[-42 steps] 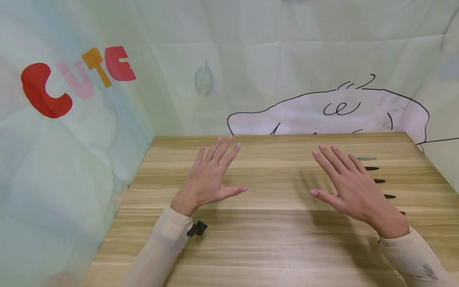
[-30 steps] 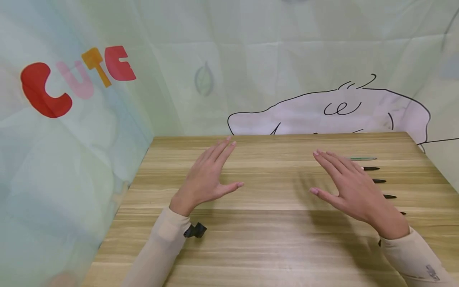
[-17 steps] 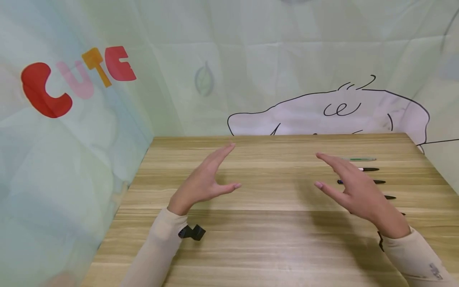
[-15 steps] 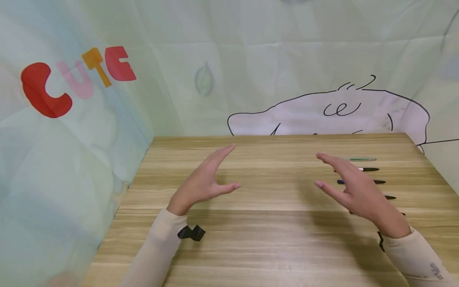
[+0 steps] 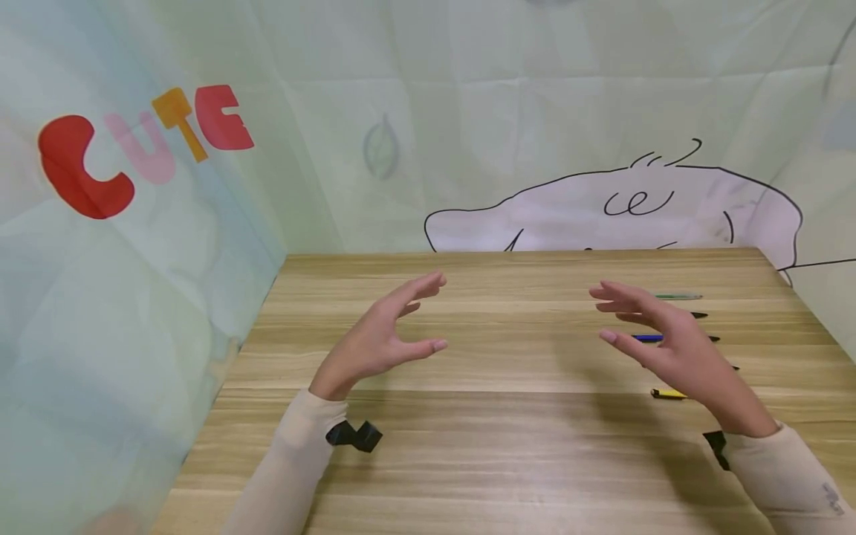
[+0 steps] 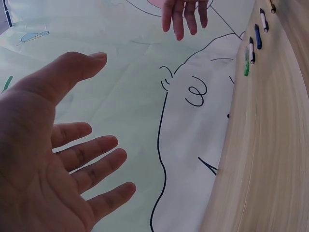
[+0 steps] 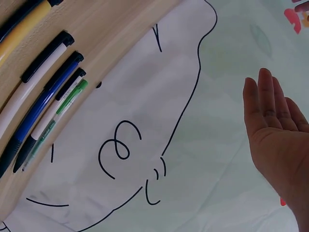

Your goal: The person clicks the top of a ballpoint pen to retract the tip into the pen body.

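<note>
My left hand (image 5: 374, 334) hovers over the left half of the wooden table (image 5: 495, 446), thumb apart from the relaxed fingers, holding nothing. Its palm and spread fingers show in the left wrist view, where the hand (image 6: 53, 150) touches nothing. Opposite it, my right hand (image 5: 682, 357) is raised above a row of pens, also holding nothing; in the right wrist view this hand (image 7: 275, 130) has straight fingers. Partly hidden beneath it lie a green pen (image 5: 678, 296), a blue pen (image 5: 646, 338) and a yellow pen (image 5: 669, 394). Two white-and-black pens show better in the right wrist view, including one white pen (image 7: 31, 89).
A pale printed cloth (image 5: 455, 148) hangs behind the table and along its left side, with the coloured letters CUTE (image 5: 80, 171) and a line-drawn animal (image 5: 568, 208). A black wrist camera (image 5: 354, 436) sticks out from the left cuff.
Both hands have rolled from palms down with fingers spread to palms facing each other, fingers gently bent. The right hand has shifted slightly right, uncovering parts of the blue and yellow pens.
</note>
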`<state>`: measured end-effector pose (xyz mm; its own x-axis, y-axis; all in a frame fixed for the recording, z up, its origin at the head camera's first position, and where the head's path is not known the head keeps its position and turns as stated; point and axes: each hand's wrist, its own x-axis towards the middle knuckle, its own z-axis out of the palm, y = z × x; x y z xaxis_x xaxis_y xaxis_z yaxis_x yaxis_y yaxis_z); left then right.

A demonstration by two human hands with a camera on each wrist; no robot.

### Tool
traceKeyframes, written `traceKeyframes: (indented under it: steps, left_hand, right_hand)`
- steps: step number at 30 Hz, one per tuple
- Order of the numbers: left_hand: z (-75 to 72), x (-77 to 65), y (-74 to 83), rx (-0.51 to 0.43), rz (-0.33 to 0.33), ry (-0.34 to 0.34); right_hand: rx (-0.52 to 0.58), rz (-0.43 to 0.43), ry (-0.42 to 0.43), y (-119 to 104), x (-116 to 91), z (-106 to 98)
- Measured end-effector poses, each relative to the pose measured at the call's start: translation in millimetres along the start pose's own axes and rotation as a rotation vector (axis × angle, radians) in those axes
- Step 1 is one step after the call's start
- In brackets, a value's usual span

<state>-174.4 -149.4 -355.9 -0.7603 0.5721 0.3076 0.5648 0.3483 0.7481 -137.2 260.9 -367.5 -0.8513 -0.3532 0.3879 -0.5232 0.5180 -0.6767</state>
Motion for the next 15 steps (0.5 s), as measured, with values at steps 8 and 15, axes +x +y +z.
traceKeyframes:
  steps: [8, 15]
  left_hand:
    - [-0.9, 1.0, -0.6, -0.081, -0.012, -0.013]
    - [-3.3, 3.1, 1.3, -0.076, -0.019, -0.028]
  right_hand:
    - [0.13, 0.042, -0.028, 15.3, 1.7, -12.3]
    - [0.168, 0.1, -0.03, 32.8, 4.9, -25.6]
